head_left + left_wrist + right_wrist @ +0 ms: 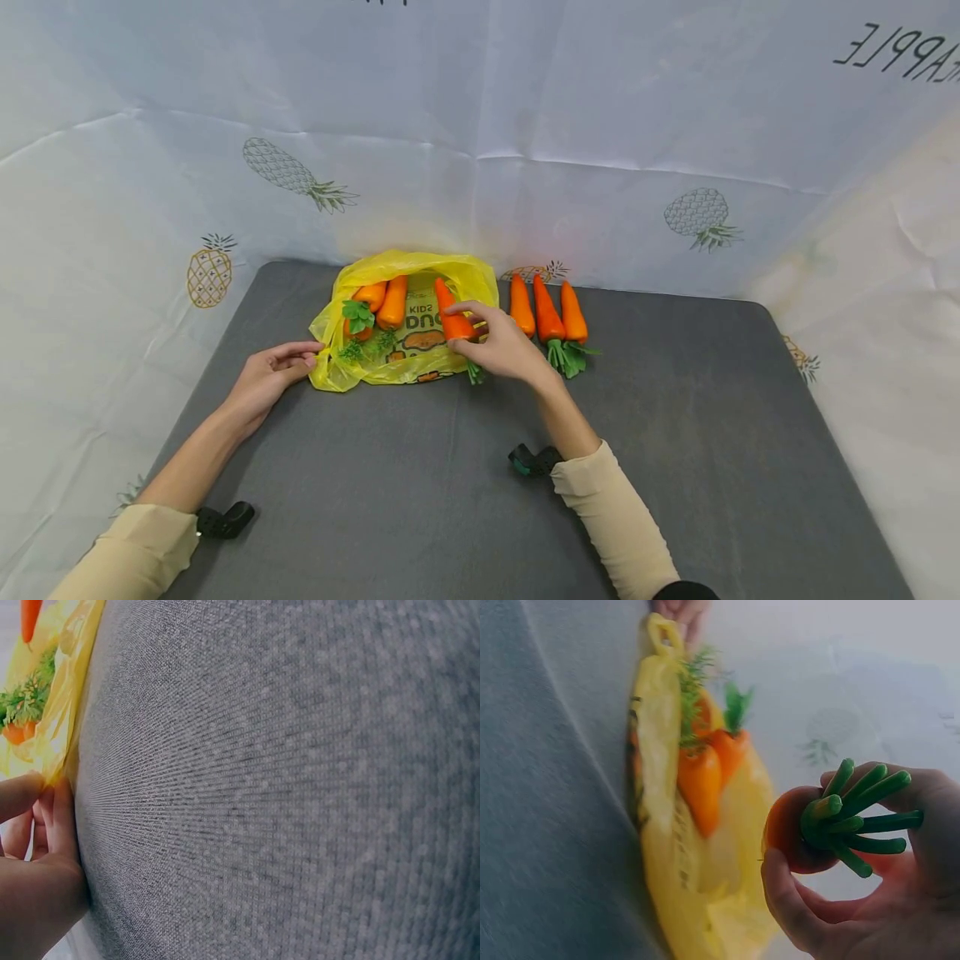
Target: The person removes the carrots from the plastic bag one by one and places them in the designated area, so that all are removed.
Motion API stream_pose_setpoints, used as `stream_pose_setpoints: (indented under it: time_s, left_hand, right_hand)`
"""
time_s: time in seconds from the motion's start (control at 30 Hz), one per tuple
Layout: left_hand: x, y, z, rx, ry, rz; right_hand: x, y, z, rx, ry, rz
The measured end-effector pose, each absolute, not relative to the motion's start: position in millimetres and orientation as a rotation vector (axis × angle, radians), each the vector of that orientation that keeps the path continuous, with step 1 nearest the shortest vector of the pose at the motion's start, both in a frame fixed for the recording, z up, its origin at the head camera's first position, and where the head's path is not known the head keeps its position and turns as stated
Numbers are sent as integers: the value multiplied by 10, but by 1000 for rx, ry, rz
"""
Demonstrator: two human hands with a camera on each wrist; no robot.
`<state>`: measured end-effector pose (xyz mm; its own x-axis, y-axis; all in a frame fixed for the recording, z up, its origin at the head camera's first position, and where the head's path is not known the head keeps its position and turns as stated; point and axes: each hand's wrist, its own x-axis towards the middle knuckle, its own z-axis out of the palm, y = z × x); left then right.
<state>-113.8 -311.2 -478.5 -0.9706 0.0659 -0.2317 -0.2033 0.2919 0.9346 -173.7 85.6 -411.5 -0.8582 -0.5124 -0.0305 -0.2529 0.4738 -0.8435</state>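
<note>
A yellow plastic bag (347, 372) lies with its mouth spread on the grey table, several carrots (392, 302) inside at its left. My left hand (262, 379) pinches the bag's left edge between thumb and fingers, as the left wrist view also shows. Over the bag's right part my right hand (498, 340) grips an orange carrot (453, 321) near its thick end, tip pointing away toward the bag's back. In the right wrist view this carrot's cut green stems (855, 817) face the camera. Feathery green leaves (694, 690) stick up from the carrots in the bag.
Right of the bag, three more carrots (548, 310) lie side by side, green tops toward me. A white sheet (585, 108) printed with pineapples hangs behind the grey table (675, 433). Black wrist straps (225, 521) are on both forearms.
</note>
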Motion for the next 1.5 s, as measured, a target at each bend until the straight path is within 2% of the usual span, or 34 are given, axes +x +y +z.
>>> stream_pose_setpoints:
  time_s: [0.33, 0.8, 1.5]
  left_hand:
    - [-1130, -3127, -4786, -107, 2331, 1762]
    - [-1134, -3118, -4775, -123, 2326, 1740]
    - [-1126, -3102, -4761, -131, 2330, 1732]
  right_hand:
    - [-1663, 1136, -3873, -651, 2443, -1396]
    - [-1667, 1652, -3740, -536, 2553, -1386]
    - [-1681, 2505, -3840, -258, 2657, -1363]
